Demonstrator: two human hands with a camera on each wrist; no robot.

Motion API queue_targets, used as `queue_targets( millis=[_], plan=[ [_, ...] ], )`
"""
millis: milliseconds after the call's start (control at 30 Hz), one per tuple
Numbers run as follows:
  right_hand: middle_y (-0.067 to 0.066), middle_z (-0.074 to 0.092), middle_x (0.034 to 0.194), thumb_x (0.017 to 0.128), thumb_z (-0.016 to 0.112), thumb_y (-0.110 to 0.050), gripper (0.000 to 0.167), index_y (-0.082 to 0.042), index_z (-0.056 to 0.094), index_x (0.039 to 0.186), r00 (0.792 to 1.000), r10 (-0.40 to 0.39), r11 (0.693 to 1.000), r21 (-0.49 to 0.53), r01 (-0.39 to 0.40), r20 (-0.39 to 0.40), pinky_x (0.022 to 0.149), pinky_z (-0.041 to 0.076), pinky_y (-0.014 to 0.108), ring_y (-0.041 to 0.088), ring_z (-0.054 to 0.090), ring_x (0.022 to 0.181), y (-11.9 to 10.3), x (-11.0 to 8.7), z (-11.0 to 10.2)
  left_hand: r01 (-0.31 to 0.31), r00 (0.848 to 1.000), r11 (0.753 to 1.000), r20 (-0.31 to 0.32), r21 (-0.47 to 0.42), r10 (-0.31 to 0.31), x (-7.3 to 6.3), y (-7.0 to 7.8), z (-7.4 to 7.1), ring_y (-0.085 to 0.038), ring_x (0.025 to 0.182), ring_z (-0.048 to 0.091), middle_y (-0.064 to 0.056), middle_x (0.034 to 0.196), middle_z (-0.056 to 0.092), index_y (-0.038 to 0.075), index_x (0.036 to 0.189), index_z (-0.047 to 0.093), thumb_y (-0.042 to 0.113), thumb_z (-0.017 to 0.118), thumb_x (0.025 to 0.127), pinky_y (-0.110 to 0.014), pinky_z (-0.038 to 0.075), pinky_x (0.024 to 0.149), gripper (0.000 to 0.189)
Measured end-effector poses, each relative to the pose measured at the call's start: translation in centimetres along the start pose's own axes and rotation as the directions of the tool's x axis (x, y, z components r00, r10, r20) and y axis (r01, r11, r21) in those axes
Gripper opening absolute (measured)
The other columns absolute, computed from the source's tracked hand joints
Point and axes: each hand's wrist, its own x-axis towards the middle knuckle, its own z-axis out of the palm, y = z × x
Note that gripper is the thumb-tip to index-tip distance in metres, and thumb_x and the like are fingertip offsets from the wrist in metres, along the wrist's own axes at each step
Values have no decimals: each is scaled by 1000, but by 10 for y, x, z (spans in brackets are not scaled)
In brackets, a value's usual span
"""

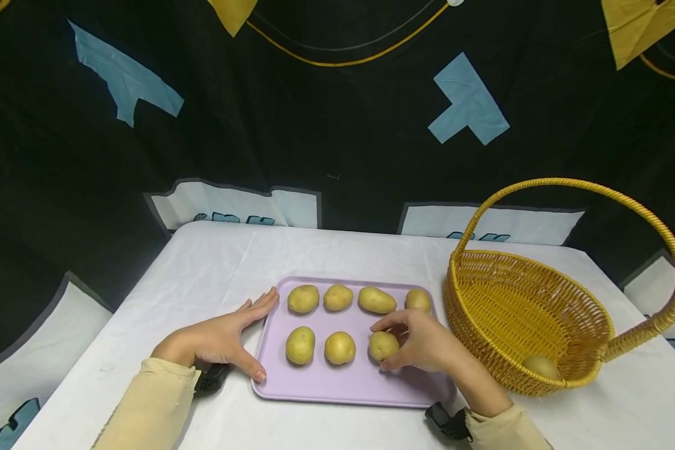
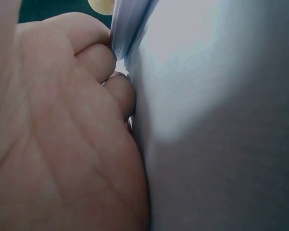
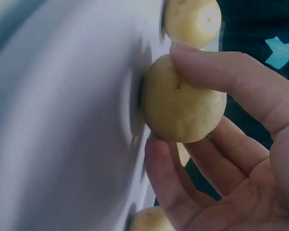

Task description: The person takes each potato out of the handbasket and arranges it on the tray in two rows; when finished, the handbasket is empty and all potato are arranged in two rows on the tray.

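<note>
On the white table lies a lilac tray (image 1: 337, 389) bearing several yellow-brown potatoes in two rows. My right hand (image 1: 424, 340) pinches the rightmost potato (image 1: 383, 346) of the front row between thumb and fingers. In the right wrist view, this potato (image 3: 182, 103) sits close over the tray, thumb on one side and fingertips on the other. My left hand (image 1: 222, 337) rests at the tray's left edge, its thumb and fingers spread along the rim. Up close in the left wrist view, the left fingers (image 2: 94, 62) touch that edge.
A yellow wicker basket (image 1: 455, 312) with a tall arched handle (image 1: 574, 182) stands to the right of the tray. One potato (image 1: 541, 367) lies inside it. Behind the table hangs a black cloth (image 1: 315, 125) with blue and yellow patches.
</note>
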Motion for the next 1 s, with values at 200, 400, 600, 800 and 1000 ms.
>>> queue_targets(
  millis=[200,400,600,800,1000],
  plan=[
    [-2,71,104,59,97,-11,55,-9,75,109,999,-29,1000,8,29,22,86,55,39,16,65,91,3,4,3,15,1000,1000,-2,5,-15,-1,-1,-1,-47,148,-12,-10,168,-1,11,162,14,32,98,58,-68,-5,113,136],
    [-3,72,110,59,98,-18,57,-11,75,111,997,-57,998,0,57,59,88,54,40,16,65,95,2,4,3,26,1000,1000,-1,6,-26,0,-3,1,-46,148,-13,-9,168,-1,13,163,13,34,98,59,-68,-5,113,136],
    [-2,70,111,62,97,-16,54,-12,74,110,996,-55,998,1,55,76,80,56,35,17,64,93,2,3,1,8,1000,1000,0,2,-8,0,-2,0,-47,148,-12,-9,168,-1,11,162,13,31,98,59,-69,-4,113,136],
    [2,70,113,62,96,-13,55,-9,73,111,994,-68,998,16,67,87,76,57,31,19,65,90,4,1,-2,7,1000,1000,1,6,-7,1,-1,1,-46,148,-12,-9,169,0,11,162,13,32,98,59,-68,-3,114,135],
    [3,70,113,63,96,-16,57,-8,72,113,992,-70,998,13,69,101,75,56,31,19,64,90,4,1,-2,17,1000,1000,-2,9,-17,1,0,1,-46,149,-11,-10,168,0,12,163,13,32,98,58,-68,-3,114,136]
  ],
)
